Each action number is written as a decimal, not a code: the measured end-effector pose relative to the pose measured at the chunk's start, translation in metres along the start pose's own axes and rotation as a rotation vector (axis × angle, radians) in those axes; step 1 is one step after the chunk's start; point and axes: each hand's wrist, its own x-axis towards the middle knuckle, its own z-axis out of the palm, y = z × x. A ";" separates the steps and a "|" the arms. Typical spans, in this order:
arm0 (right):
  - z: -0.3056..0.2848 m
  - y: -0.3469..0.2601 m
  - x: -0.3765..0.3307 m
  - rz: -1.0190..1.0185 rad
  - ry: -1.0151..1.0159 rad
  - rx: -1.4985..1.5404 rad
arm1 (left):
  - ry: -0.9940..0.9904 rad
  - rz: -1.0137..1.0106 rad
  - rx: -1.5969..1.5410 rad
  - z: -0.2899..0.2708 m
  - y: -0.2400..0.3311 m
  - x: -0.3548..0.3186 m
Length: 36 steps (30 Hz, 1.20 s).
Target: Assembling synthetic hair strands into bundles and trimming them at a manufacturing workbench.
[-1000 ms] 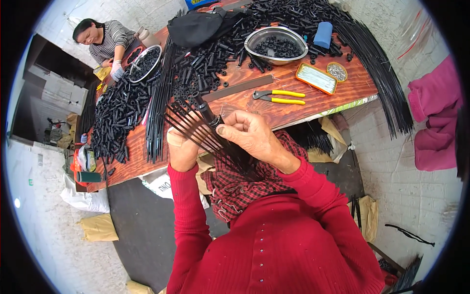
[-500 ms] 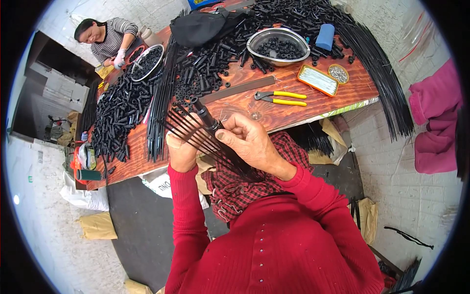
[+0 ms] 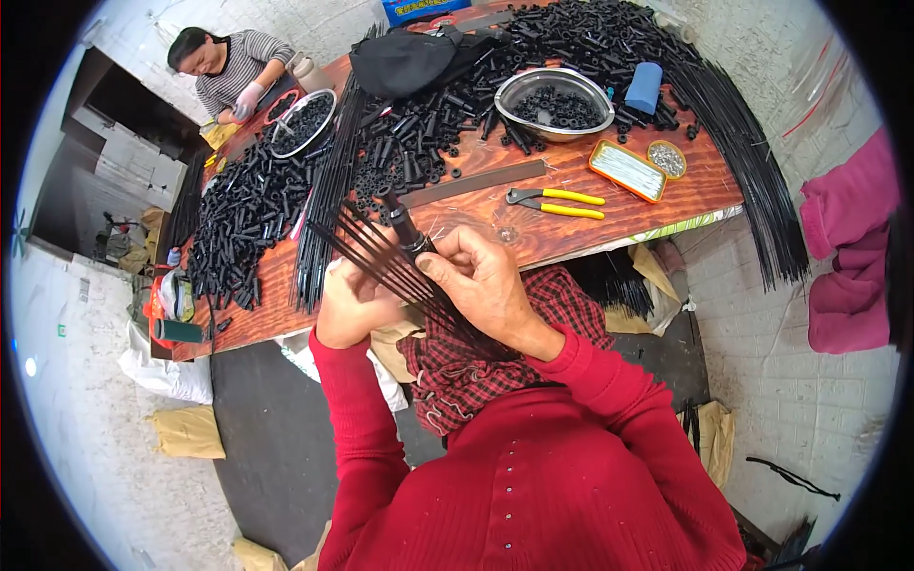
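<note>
Upright in my right hand [image 3: 490, 293] is a black ribbed tube [image 3: 404, 226], pinched low down between thumb and fingers. Thin black rods [image 3: 386, 271] fan out from its lower end, slanting up to the left and down toward my lap. Behind these rods is my left hand [image 3: 350, 303], its fingers curled and partly blurred; what they grip is hidden by the rods. A red and black checked cloth [image 3: 562, 309] lies over my lap beneath both hands.
On the wooden table [image 3: 466, 217] are yellow-handled pliers [image 3: 562, 202], a flat dark bar [image 3: 481, 183], a metal bowl [image 3: 609, 112] of small black parts, an orange tray [image 3: 628, 171] of white pins and heaped black tubes [image 3: 252, 219]. A co-worker [image 3: 243, 71] sits at the far left.
My left hand has shifted slightly down and left behind the rods, and its fingers are now blurred. My right hand still grips the tube. The view has tilted a little.
</note>
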 end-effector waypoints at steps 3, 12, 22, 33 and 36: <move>0.000 0.000 0.003 0.016 -0.011 -0.084 | 0.195 -0.145 -0.143 0.022 0.022 0.002; -0.012 0.017 0.010 0.153 -0.162 0.163 | 0.250 -0.109 -0.164 0.024 0.013 0.003; -0.023 0.005 0.010 0.267 -0.276 0.232 | 0.213 -0.029 -0.225 0.020 0.002 0.002; -0.033 0.015 0.017 0.225 -0.296 0.201 | 0.238 -0.030 -0.204 0.030 0.000 0.009; -0.032 0.017 0.018 0.202 -0.290 0.241 | 0.229 -0.043 -0.184 0.026 0.000 0.009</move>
